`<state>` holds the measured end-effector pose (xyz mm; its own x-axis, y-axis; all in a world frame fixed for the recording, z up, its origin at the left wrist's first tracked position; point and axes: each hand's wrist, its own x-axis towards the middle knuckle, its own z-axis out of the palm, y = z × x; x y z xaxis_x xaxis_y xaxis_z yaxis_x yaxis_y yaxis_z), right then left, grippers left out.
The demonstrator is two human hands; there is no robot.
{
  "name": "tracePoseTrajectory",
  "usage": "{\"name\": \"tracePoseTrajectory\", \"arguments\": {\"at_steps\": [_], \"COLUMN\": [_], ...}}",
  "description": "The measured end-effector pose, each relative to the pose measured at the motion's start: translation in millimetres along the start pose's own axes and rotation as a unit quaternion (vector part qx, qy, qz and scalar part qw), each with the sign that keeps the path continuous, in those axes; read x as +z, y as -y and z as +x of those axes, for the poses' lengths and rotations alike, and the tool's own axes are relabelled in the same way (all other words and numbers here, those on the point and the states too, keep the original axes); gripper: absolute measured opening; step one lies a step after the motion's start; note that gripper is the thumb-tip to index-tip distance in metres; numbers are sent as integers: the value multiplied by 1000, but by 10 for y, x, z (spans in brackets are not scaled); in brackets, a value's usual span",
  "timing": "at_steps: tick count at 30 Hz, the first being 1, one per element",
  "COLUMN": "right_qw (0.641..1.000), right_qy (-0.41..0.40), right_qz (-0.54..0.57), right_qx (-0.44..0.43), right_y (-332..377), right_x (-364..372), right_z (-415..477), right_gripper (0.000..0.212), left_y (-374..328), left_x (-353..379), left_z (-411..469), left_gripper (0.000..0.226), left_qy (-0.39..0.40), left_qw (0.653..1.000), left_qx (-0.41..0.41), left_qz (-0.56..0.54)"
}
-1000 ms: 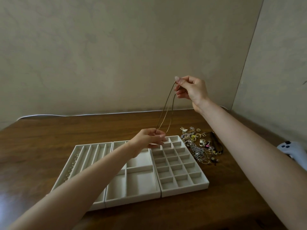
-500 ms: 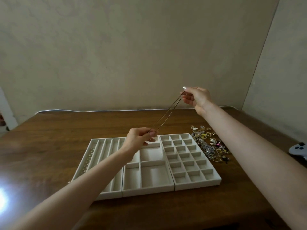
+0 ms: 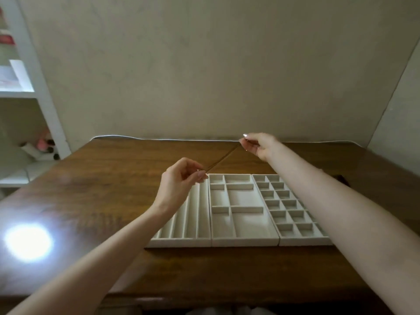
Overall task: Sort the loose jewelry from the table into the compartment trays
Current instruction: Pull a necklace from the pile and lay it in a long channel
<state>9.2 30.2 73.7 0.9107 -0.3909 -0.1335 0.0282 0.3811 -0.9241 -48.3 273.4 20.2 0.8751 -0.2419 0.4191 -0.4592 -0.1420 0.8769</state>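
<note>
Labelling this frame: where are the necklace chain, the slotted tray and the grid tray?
necklace chain (image 3: pixel 223 157): head view, middle of the taut span.
slotted tray (image 3: pixel 181 243): head view, front wall.
grid tray (image 3: pixel 304 241): head view, front wall.

1. A plain beige back wall (image 3: pixel 204 64) fills the frame from 10 to 2 o'clock.
2. A second wall (image 3: pixel 404 105) meets it in a corner at 2 o'clock and runs down toward 3 o'clock.
3. A thin white cable (image 3: pixel 159 139) lies along the foot of the back wall, with a small hump at its 9 o'clock end.
4. A white shelf unit (image 3: pixel 48 114) stands at 9 to 10 o'clock, its upright slanting in this wide view.
5. On its lower shelf sits a pink object (image 3: pixel 44 142) beside pale rolled items (image 3: pixel 31 151) (too blurred to name).
6. At 10 o'clock, by the frame edge, a red object (image 3: pixel 6 39) shows above a flat white sheet or box (image 3: pixel 13 76).
</note>
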Motion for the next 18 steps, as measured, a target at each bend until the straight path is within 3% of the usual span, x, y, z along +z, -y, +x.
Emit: {"name": "tracePoseTrajectory", "arguments": {"at_steps": [5, 10, 18], "right_qw": [995, 976, 933], "right_qy": [15, 53, 134], "right_qz": [-99, -203, -329], "right_qx": [-27, -58, -53], "right_y": [-317, -570, -851], "right_x": [428, 779, 1133], "right_z": [20, -27, -111], "right_gripper": [15, 15, 12], "left_y": [41, 15, -61], "left_x": [-328, -565, -611], "left_z": [-140, -225, -327], "left_gripper": [7, 9, 11], "left_qy": [7, 63, 187], "left_qw": [979, 944, 901], "left_qx": [2, -35, -53], "left_qz": [206, 323, 389]}}
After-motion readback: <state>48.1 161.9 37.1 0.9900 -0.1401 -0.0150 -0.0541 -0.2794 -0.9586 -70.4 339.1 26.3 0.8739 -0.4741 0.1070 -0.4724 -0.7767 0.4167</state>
